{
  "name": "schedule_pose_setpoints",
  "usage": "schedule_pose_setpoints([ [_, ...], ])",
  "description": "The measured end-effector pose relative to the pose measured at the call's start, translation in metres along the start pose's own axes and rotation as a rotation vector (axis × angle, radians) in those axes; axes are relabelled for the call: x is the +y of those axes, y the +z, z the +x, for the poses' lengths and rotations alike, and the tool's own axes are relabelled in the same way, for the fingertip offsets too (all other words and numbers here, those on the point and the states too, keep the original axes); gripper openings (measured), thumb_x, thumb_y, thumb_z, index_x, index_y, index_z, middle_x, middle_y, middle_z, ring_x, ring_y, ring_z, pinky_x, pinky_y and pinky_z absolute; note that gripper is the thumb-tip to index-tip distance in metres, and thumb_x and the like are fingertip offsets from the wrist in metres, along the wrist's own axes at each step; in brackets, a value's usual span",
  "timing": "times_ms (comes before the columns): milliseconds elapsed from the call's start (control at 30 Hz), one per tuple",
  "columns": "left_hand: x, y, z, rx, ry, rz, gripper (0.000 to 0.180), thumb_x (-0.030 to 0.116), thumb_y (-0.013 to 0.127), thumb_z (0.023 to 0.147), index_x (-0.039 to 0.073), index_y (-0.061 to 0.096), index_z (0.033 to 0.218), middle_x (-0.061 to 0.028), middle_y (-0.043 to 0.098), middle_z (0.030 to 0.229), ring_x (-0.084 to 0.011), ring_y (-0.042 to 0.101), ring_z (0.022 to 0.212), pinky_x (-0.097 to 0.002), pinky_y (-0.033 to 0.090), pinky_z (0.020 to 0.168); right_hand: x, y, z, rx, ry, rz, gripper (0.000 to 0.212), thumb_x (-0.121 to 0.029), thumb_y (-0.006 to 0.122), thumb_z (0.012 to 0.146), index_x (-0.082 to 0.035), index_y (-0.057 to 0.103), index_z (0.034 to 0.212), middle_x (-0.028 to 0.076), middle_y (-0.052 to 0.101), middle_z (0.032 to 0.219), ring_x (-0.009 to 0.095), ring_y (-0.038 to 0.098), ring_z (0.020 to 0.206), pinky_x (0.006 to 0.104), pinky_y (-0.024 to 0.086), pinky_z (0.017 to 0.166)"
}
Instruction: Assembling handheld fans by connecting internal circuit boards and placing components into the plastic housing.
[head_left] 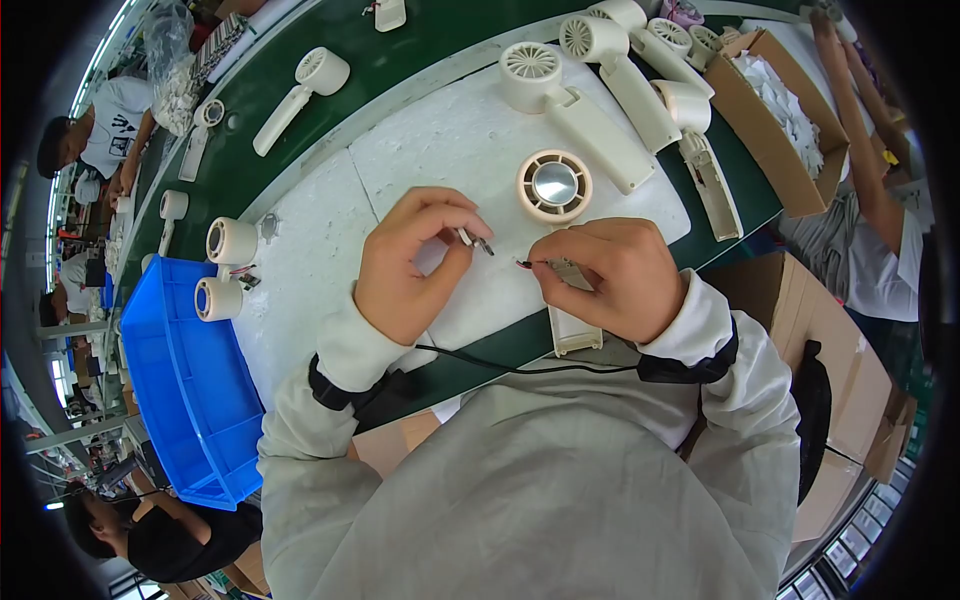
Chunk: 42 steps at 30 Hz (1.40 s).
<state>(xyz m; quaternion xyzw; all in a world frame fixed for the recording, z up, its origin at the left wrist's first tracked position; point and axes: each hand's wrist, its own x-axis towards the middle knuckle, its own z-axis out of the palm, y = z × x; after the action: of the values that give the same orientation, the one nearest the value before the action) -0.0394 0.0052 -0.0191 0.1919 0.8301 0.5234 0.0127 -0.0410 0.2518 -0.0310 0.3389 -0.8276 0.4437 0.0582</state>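
Observation:
My left hand [412, 265] is closed, thumb and fingers pinching a small pale part with a dark metallic tip [484, 245], too small to name. Across a short gap, my right hand [610, 275] pinches thin dark and red wire ends [524, 264]. Beneath that hand lies a cream handheld fan, its handle shell [574, 333] open toward me and partly hidden by my fingers. The round fan head [555, 186], with a shiny silver disc at its centre, rests just beyond on the white foam sheet [450, 150].
Several cream fans [590, 120] lie at the far right, near a cardboard box [780, 120] of white pieces. A blue bin [190, 390] stands at left beside two fan heads [230, 241]. A black cable [520, 369] runs between my wrist straps. Other people sit around.

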Motion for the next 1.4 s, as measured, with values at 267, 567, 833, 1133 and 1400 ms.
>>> schedule_pose_setpoints([
  [267,0.003,-0.006,-0.001,-0.111,-0.259,-0.32,0.026,-0.009,0.059,0.091,0.003,0.07,0.111,-0.0081,0.065,0.11,-0.0144,0.062,0.093,-0.0277,0.05,0.088,0.002,0.0,-0.002,0.004,-0.009,-0.005,0.015,-0.008,0.075,0.078,-0.007,0.073,0.092,0.006,0.065,0.067,0.019,0.052,0.047,0.0314,0.044,0.049],
  [567,0.004,0.008,-0.001,-0.146,-0.197,-0.485,0.019,-0.001,0.071,0.091,0.003,0.068,0.109,-0.0065,0.067,0.107,-0.0136,0.061,0.088,-0.0273,0.051,0.083,-0.001,0.005,-0.004,0.018,-0.02,0.016,0.016,-0.008,0.076,0.077,-0.007,0.074,0.092,0.004,0.059,0.061,0.017,0.05,0.046,0.0323,0.041,0.048],
  [833,0.002,0.006,-0.002,-0.213,0.009,-0.077,0.015,0.005,0.078,0.086,0.004,0.068,0.097,-0.0052,0.067,0.093,-0.015,0.062,0.079,-0.027,0.05,0.072,-0.005,0.007,-0.004,0.039,-0.008,0.022,0.016,-0.008,0.076,0.076,-0.008,0.074,0.092,0.003,0.055,0.059,0.015,0.049,0.046,0.0312,0.039,0.047],
  [1133,0.009,0.002,-0.001,-0.306,0.074,-0.032,0.013,0.005,0.078,0.086,0.004,0.069,0.096,-0.0062,0.068,0.089,-0.0163,0.062,0.075,-0.0277,0.05,0.069,-0.003,0.009,-0.005,0.047,-0.004,0.033,0.016,-0.007,0.075,0.077,-0.008,0.074,0.093,0.004,0.06,0.063,0.015,0.05,0.046,0.0305,0.04,0.047],
  [1400,0.008,0.006,-0.004,-0.223,-0.118,-0.268,0.013,0.002,0.071,0.092,-0.001,0.067,0.103,-0.0085,0.072,0.1,-0.014,0.069,0.09,-0.0271,0.054,0.082,-0.002,0.008,-0.006,0.035,0.002,0.028,0.015,-0.007,0.075,0.078,-0.007,0.073,0.093,0.004,0.063,0.066,0.016,0.05,0.046,0.0305,0.041,0.048],
])
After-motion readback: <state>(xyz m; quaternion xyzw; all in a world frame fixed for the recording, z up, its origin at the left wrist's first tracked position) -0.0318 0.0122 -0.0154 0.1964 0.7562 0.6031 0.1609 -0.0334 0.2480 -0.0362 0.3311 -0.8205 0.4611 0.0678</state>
